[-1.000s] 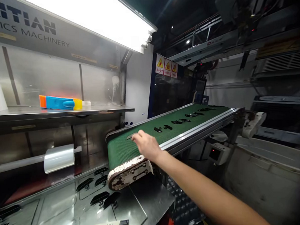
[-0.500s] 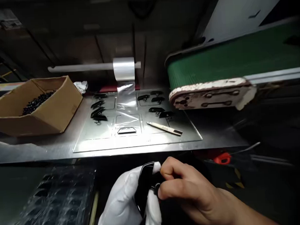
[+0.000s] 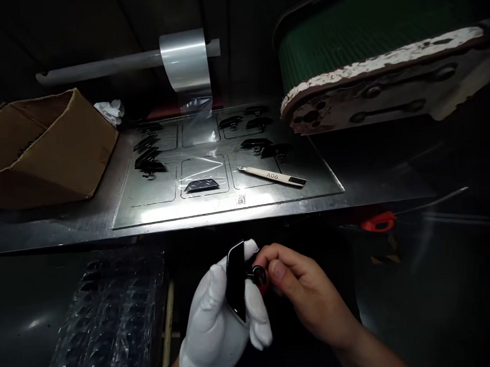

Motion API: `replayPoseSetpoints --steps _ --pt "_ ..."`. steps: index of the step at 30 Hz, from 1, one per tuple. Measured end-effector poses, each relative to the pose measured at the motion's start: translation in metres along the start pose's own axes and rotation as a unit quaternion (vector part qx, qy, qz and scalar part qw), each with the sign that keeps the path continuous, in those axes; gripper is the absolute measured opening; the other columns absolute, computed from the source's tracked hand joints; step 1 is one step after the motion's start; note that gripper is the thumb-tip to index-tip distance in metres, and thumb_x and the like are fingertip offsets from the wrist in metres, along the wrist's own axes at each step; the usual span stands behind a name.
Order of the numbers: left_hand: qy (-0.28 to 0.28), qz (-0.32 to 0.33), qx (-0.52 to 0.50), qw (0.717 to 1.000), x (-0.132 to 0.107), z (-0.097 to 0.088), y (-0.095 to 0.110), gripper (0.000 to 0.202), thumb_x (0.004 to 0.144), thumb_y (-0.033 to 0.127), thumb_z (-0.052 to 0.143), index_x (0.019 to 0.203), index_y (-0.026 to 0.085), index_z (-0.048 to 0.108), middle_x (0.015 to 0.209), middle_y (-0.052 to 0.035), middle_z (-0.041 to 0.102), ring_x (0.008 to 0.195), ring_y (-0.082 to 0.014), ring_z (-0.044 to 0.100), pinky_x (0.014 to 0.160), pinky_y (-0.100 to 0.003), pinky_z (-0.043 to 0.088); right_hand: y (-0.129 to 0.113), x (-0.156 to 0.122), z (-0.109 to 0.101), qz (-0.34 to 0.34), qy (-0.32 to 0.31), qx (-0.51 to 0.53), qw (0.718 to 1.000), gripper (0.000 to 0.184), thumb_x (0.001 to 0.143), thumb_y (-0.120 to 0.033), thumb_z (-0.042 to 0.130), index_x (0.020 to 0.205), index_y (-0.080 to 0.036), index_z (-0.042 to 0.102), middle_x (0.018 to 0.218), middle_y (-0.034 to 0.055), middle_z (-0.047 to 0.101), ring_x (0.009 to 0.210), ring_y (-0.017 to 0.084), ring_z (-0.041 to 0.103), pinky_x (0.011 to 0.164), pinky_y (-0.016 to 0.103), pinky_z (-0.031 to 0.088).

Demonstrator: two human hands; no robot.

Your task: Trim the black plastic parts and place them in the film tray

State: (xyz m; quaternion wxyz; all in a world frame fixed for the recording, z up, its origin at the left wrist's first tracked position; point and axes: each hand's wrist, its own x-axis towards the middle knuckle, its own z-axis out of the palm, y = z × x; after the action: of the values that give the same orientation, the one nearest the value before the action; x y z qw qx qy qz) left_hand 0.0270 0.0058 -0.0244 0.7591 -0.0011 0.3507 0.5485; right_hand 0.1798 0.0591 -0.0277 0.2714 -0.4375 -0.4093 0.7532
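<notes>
My left hand point(image 3: 212, 320), in a white glove, grips a glossy black trapezoid-shaped plastic part point(image 3: 236, 281) on edge between thumb and fingers. From the part's back juts a short stem with a black ring-like end point(image 3: 259, 275). My bare right hand point(image 3: 298, 289) is closed beside that ring, its thumb and index finger curled together; whatever lies between the fingertips is hidden. Something small and red shows below the ring. On the glass-like sheet point(image 3: 157, 211) ahead lie several similar black parts point(image 3: 256, 144) and one patterned trapezoid piece point(image 3: 202, 185) under clear film.
A film roll point(image 3: 186, 59) hangs on a rod behind the sheet. A slim pale tool marked A06 point(image 3: 271, 176) lies on it. The cardboard box point(image 3: 69, 153) stands left, a green conveyor end point(image 3: 324, 55) right. Clear plastic trays point(image 3: 108, 319) sit lower left; a red-handled object point(image 3: 379, 222) right.
The view has tilted down and shifted. My right fingers have moved from across the part's back to beside its ring, which now shows plainly. My left hand keeps its grip.
</notes>
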Motion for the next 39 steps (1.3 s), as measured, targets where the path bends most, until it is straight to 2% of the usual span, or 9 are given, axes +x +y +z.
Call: replayPoseSetpoints --steps 3,9,13,20,25,34,37,39 --pt "-0.004 0.007 0.012 1.000 -0.001 0.000 -0.001 0.056 0.106 0.052 0.033 0.137 0.015 0.061 0.059 -0.0025 0.070 0.040 -0.0104 0.059 0.042 -0.018 0.043 -0.003 0.003 0.001 0.011 -0.024 0.017 1.000 0.030 0.100 -0.048 0.060 0.091 -0.021 0.070 0.077 -0.0009 0.062 0.070 0.012 0.053 0.064 0.022 0.045" --pt "-0.018 0.041 0.006 0.999 -0.001 -0.003 -0.001 0.052 0.106 0.049 0.037 0.138 0.015 0.061 0.065 -0.0032 0.072 0.046 -0.0129 0.066 0.042 -0.018 0.047 0.000 0.005 0.005 0.009 -0.030 0.022 0.999 0.026 0.100 -0.044 0.062 0.092 -0.020 0.069 0.078 -0.0014 0.062 0.070 0.011 0.053 0.065 0.023 0.045" --pt "-0.008 0.036 0.014 0.999 -0.001 -0.004 0.002 0.055 0.105 0.051 0.037 0.138 0.014 0.061 0.064 -0.0038 0.072 0.044 -0.0117 0.064 0.042 -0.016 0.048 0.002 0.008 0.009 0.023 -0.033 0.034 0.999 0.027 0.100 -0.045 0.062 0.092 -0.020 0.068 0.076 -0.0018 0.061 0.067 0.010 0.052 0.063 0.022 0.044" --pt "-0.007 0.013 0.013 1.000 0.000 0.001 0.010 0.047 0.102 0.052 0.047 0.130 0.021 0.069 0.067 -0.0033 0.076 0.054 -0.0136 0.071 0.048 -0.016 0.053 0.004 0.008 0.011 0.026 -0.023 0.039 0.999 0.027 0.101 -0.044 0.062 0.089 -0.020 0.066 0.072 -0.0040 0.057 0.064 0.008 0.047 0.059 0.020 0.041" --pt "-0.009 0.013 0.026 1.000 0.000 -0.001 0.009 0.048 0.104 0.051 0.044 0.132 0.021 0.067 0.062 -0.0030 0.074 0.052 -0.0136 0.070 0.048 -0.017 0.053 0.004 0.008 0.011 0.024 -0.018 0.042 0.999 0.027 0.101 -0.044 0.061 0.090 -0.019 0.066 0.073 -0.0030 0.059 0.065 0.009 0.049 0.061 0.022 0.042" --pt "-0.002 0.036 0.037 0.999 0.001 -0.004 0.002 0.053 0.106 0.049 0.039 0.134 0.012 0.064 0.065 -0.0043 0.073 0.052 -0.0133 0.068 0.049 -0.018 0.052 0.011 0.009 0.010 0.035 -0.024 0.053 0.998 0.030 0.100 -0.047 0.061 0.089 -0.020 0.063 0.074 -0.0035 0.057 0.067 0.009 0.047 0.063 0.022 0.040" --pt "0.000 0.041 0.047 0.998 0.000 -0.010 -0.001 0.050 0.105 0.048 0.041 0.130 0.013 0.067 0.062 -0.0040 0.071 0.048 -0.0130 0.066 0.046 -0.018 0.049 0.017 0.010 0.008 0.036 -0.023 0.045 0.998 0.035 0.100 -0.050 0.060 0.085 -0.019 0.060 0.074 -0.0033 0.054 0.068 0.010 0.046 0.064 0.023 0.040" --pt "0.009 0.020 0.053 0.998 -0.001 -0.014 -0.001 0.047 0.103 0.049 0.046 0.128 0.016 0.068 0.063 -0.0038 0.070 0.047 -0.0129 0.064 0.045 -0.019 0.047 0.020 0.009 0.006 0.042 -0.021 0.037 0.998 0.038 0.099 -0.053 0.059 0.084 -0.019 0.060 0.073 -0.0030 0.053 0.068 0.011 0.046 0.064 0.023 0.039"
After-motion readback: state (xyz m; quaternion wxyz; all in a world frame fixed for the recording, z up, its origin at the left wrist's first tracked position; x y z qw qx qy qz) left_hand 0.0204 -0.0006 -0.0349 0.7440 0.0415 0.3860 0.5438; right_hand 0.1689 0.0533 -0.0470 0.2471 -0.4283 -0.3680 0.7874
